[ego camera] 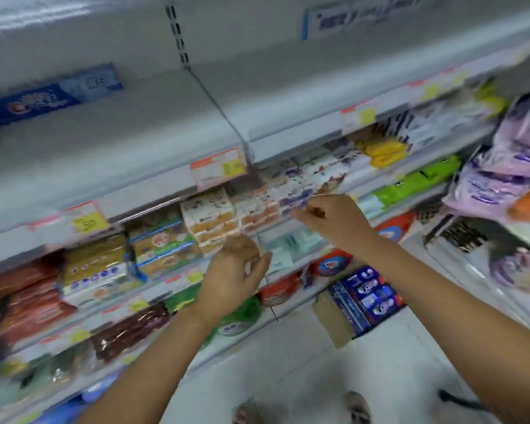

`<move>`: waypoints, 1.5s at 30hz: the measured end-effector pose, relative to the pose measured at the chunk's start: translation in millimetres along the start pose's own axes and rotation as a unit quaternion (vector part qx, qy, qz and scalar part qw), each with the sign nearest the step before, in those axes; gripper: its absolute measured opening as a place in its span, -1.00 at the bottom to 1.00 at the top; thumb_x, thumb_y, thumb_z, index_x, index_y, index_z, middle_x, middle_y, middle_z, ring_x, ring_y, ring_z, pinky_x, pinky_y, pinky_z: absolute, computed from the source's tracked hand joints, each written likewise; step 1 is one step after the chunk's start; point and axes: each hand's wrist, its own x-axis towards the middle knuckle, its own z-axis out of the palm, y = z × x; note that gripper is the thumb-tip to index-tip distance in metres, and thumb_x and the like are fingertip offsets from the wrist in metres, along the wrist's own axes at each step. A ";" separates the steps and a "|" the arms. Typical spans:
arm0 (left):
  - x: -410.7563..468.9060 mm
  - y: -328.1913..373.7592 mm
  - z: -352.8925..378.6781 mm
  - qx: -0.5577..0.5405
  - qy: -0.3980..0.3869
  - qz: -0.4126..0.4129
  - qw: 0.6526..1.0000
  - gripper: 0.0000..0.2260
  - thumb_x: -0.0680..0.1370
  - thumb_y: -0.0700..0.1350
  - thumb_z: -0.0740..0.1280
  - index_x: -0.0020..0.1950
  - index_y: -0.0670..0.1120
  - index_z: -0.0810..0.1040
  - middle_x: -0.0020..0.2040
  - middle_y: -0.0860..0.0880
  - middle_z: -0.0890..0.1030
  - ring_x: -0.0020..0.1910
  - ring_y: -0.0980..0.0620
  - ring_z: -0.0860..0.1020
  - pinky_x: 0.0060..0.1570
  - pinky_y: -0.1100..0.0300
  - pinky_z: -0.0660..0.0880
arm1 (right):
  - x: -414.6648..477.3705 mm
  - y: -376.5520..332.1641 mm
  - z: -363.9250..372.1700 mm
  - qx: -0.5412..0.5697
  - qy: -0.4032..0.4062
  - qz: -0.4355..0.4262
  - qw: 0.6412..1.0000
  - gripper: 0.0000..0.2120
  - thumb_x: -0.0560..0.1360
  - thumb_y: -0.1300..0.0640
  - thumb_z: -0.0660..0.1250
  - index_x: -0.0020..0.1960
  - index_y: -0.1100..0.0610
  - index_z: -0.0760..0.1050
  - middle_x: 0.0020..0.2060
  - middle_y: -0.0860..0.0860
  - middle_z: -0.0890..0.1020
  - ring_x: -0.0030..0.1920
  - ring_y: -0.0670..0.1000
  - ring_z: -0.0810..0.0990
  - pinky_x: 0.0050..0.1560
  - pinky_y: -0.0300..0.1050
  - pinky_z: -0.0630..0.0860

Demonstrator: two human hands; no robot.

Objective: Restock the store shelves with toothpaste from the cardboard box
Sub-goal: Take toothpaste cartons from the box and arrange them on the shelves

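from the head camera, the left hand [236, 270] hangs loosely curled and empty beside the stocked packets [211, 221], the right hand [322, 214] reaches them, grip too blurred to tell, likely clearing room, while toothpaste [367, 296] waits in the cardboard box [334, 319] on the floor.

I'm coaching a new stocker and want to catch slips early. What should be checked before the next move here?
1. Left hand free: ok, fingers relaxed, holding nothing.
2. Right hand free: cannot tell, its fingers are curled by the shelved packets and blur hides any grip.
3. Cardboard box stocked: ok, it sits on the floor below the hands with boxed toothpaste inside.
4. Room on the upper shelf: ok, bare space beside the lone blue carton.
5. Price label matches the product: cannot tell, too blurred.
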 end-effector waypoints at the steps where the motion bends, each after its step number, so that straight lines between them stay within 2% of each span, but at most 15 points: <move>1: 8.5 4.0 32.0 -0.013 -0.036 -0.016 0.999 -0.62 0.56 0.08 0.18 -0.35 -0.14 0.42 -0.33 -0.03 0.45 -0.25 0.04 0.41 -0.20 0.16 0.33 | -12.5 40.5 -4.2 -0.005 -0.007 0.057 0.998 -0.68 0.54 -0.08 0.30 -0.34 -0.02 0.33 -0.50 -0.07 0.34 -0.46 -0.08 0.36 -0.37 -0.08 0.34; 3: 22.2 8.5 94.3 -0.035 -0.094 -0.044 0.994 -0.65 0.52 0.11 0.21 -0.31 -0.13 0.45 -0.27 -0.04 0.49 -0.20 0.02 0.44 -0.13 0.15 0.35 | -38.2 114.3 -8.8 -0.001 0.004 0.151 0.989 -0.79 0.51 -0.04 0.34 -0.09 0.10 0.42 -0.41 -0.02 0.44 -0.38 0.02 0.46 -0.31 -0.02 0.41; 6: 39.0 19.6 183.9 -0.036 -0.143 -0.088 0.985 -0.80 0.41 0.04 0.29 -0.37 0.03 0.36 -0.32 0.07 0.40 -0.26 -0.03 0.45 -0.23 0.28 0.23 | -76.8 213.5 -7.3 -0.015 0.028 0.266 0.964 -0.68 0.43 0.24 0.35 0.16 0.23 0.42 -0.08 0.14 0.55 -0.06 0.17 0.55 -0.06 0.04 0.48; 8: 45.8 22.4 237.9 -0.025 -0.179 -0.139 0.974 -0.84 0.37 0.01 0.31 -0.35 0.07 0.35 -0.31 0.12 0.35 -0.24 0.00 0.41 -0.20 0.29 0.21 | -96.3 267.5 -0.6 -0.031 0.006 0.310 0.950 -0.60 0.36 0.36 0.30 0.19 0.28 0.39 0.08 0.22 0.46 0.07 0.20 0.47 0.06 0.10 0.46; 10: 48.5 18.7 285.5 0.002 -0.206 -0.152 0.967 -0.88 0.38 -0.05 0.34 -0.29 0.00 0.41 -0.22 0.09 0.38 -0.17 0.07 0.37 -0.17 0.35 0.20 | -112.0 312.0 9.7 -0.029 -0.014 0.354 0.935 -0.60 0.34 0.40 0.29 0.16 0.28 0.38 0.08 0.21 0.43 0.09 0.18 0.44 0.06 0.06 0.44; 13: 55.2 6.6 344.7 -0.007 -0.231 -0.169 0.958 -0.66 0.44 -0.20 0.43 -0.29 0.11 0.32 -0.21 0.16 0.37 -0.20 0.22 0.36 -0.13 0.53 0.23 | -131.8 373.2 39.7 0.001 -0.018 0.376 0.926 -0.63 0.35 0.42 0.27 0.15 0.30 0.41 0.09 0.24 0.44 0.12 0.22 0.43 0.10 -0.02 0.37; 18: 59.4 -38.1 432.0 -0.006 -0.271 -0.242 0.932 -0.87 0.48 -0.16 0.40 -0.17 -0.07 0.45 -0.15 0.07 0.44 -0.14 0.13 0.42 -0.16 0.40 0.29 | -146.0 447.9 94.3 0.035 -0.071 0.400 0.913 -0.57 0.46 0.29 0.29 0.31 0.19 0.32 0.21 0.15 0.40 0.18 0.15 0.45 0.18 0.03 0.44; 22: 62.5 -74.6 490.3 -0.012 -0.288 -0.277 0.917 -0.88 0.48 -0.19 0.39 -0.11 -0.12 0.45 -0.16 0.04 0.49 -0.22 0.22 0.45 -0.27 0.52 0.31 | -143.3 502.9 140.9 0.044 -0.087 0.396 0.913 -0.60 0.45 0.21 0.35 0.26 0.17 0.36 0.21 0.13 0.45 0.18 0.15 0.48 0.17 0.08 0.48; 25: 64.1 -91.9 532.8 -0.025 -0.313 -0.294 0.903 -0.87 0.50 -0.16 0.38 0.01 -0.10 0.47 -0.05 0.01 0.57 -0.11 0.08 0.55 -0.28 0.46 0.34 | -140.6 542.4 169.5 0.025 -0.092 0.389 0.916 -0.62 0.44 0.18 0.38 0.24 0.16 0.41 0.20 0.12 0.50 0.22 0.14 0.48 0.20 0.04 0.48; 27: 65.3 -94.0 559.4 -0.030 -0.336 -0.295 0.894 -0.80 0.51 -0.15 0.38 0.10 -0.08 0.46 0.09 -0.02 0.55 -0.01 0.07 0.53 -0.25 0.46 0.37 | -144.8 561.9 185.6 0.010 -0.095 0.378 0.921 -0.57 0.46 0.15 0.35 0.31 0.13 0.40 0.28 0.10 0.47 0.34 0.15 0.39 0.30 0.07 0.41; 30: 61.9 -87.3 601.5 -0.007 -0.364 -0.228 0.903 -0.60 0.49 -0.08 0.42 0.28 -0.09 0.41 0.24 -0.05 0.46 0.22 0.01 0.44 0.13 0.22 0.46 | -160.2 577.1 199.7 -0.010 -0.126 0.390 0.912 -0.43 0.45 0.25 0.30 0.42 0.04 0.28 0.41 0.00 0.37 0.45 0.09 0.24 0.36 0.09 0.35; 34: 46.4 -69.0 647.3 0.095 -0.417 -0.209 0.880 -0.25 0.48 0.11 0.38 0.51 -0.12 0.07 0.46 -0.10 0.19 0.47 -0.07 0.15 0.40 0.00 0.28 | -182.4 573.4 207.5 0.049 -0.113 0.392 0.912 -0.29 0.48 0.28 0.31 0.53 0.00 0.09 0.40 0.00 0.37 0.37 0.01 0.37 0.26 -0.09 0.45; 39: 35.5 -59.0 679.7 0.210 -0.343 -0.206 0.892 -0.14 0.47 0.21 0.34 0.52 -0.13 -0.09 0.47 -0.15 0.09 0.49 -0.11 0.09 0.44 0.00 0.14 | -201.4 572.9 213.6 0.091 -0.092 0.426 0.896 -0.36 0.54 0.19 0.30 0.52 0.02 0.08 0.38 -0.04 0.42 0.29 -0.06 0.48 0.22 -0.26 0.41; 42: 36.1 -60.0 691.9 0.228 -0.334 -0.221 0.887 -0.13 0.44 0.20 0.38 0.49 -0.15 -0.05 0.45 -0.16 0.13 0.49 -0.13 0.12 0.45 -0.01 0.12 | -203.7 577.9 215.0 0.116 -0.085 0.445 0.884 -0.42 0.55 0.17 0.29 0.50 0.06 0.14 0.39 -0.05 0.40 0.32 -0.07 0.45 0.26 -0.26 0.38; 45: 43.2 -61.2 695.3 0.255 -0.353 -0.212 0.875 -0.16 0.40 0.17 0.43 0.44 -0.17 0.03 0.38 -0.17 0.21 0.42 -0.12 0.22 0.39 0.00 0.23 | -202.1 581.8 217.6 0.142 -0.067 0.458 0.875 -0.51 0.54 0.18 0.30 0.44 0.08 0.26 0.34 -0.04 0.46 0.24 -0.07 0.51 0.18 -0.31 0.40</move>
